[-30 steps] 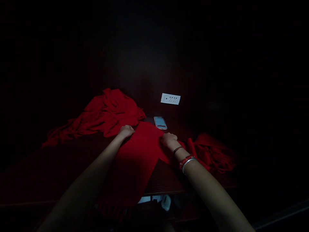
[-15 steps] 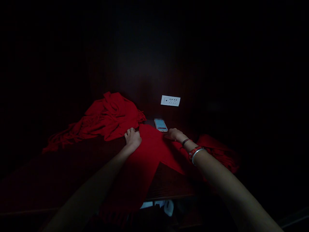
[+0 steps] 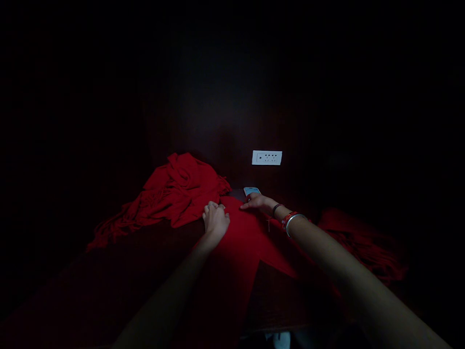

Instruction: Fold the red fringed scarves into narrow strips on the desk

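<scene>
A red scarf (image 3: 238,242) lies spread over a dark wooden surface, one end running toward me and another to the right. At its far left edge, my left hand (image 3: 217,222) has its fingers curled closed on the cloth. My right hand (image 3: 258,201), with bracelets on the wrist, rests over the scarf's far right part, its fingers stretched out to the left. Just behind that hand lies a phone (image 3: 251,190) with a lit screen, partly hidden by it.
A crumpled red fringed cloth (image 3: 181,189) is heaped at the back left. More red fringed cloth (image 3: 363,242) lies in the dark at the right. A white wall socket (image 3: 267,157) sits on the dark back wall. A pale object (image 3: 282,340) shows below the front edge.
The view has shifted, so the scene sits further right and lower. My right hand has moved left over the scarf, closer to my left hand, and now covers part of the phone.
</scene>
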The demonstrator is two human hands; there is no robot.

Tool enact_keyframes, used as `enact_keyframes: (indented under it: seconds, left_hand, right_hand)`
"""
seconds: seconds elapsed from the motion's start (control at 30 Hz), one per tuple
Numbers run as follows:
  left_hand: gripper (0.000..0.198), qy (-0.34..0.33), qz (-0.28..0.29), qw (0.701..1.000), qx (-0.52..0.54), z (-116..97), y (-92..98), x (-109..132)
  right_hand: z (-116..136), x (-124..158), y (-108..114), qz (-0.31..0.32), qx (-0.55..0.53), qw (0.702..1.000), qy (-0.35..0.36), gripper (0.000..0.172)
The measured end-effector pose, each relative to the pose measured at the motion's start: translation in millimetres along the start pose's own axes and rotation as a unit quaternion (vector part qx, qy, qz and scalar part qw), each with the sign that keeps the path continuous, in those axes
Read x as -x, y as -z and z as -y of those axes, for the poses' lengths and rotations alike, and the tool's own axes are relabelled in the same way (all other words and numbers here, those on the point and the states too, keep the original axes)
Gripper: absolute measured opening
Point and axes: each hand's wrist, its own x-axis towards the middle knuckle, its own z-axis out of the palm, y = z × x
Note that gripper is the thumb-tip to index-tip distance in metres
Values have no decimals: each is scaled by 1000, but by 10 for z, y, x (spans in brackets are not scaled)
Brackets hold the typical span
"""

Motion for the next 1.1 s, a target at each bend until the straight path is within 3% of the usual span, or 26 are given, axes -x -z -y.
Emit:
enact_keyframes:
  seconds: [0.1,0.17,0.43,0.6,0.77,0.97,1.1]
  left_hand:
    - [32,27,40,998,-51,24,17,15]
    - [36,43,56,995,-73,55,11,10]
    - [42,59,79,989,-110,110,-3,-8]
    - [39,48,72,990,-112,111,-35,-9]
    - [33,29,27,991,-129,107,-105,7]
    - [30,17,2,991,-130,96,-123,22]
    - [28,-8,-16,991,-132,78,-79,16]
  right_hand:
    - [82,-164,37,32,24,997,68,41]
    - [152,-250,22,25,44,996,73,38]
    - [411,-441,-138,28,67,997,-6,35]
    - [435,-477,-83,27,33,999,-16,39]
    - [398,-505,-68,24,-4,1000,-7,40]
    - [321,-559,-10,-32,-43,998,39,81]
    - [247,-402,60,-109,-82,987,83,90]
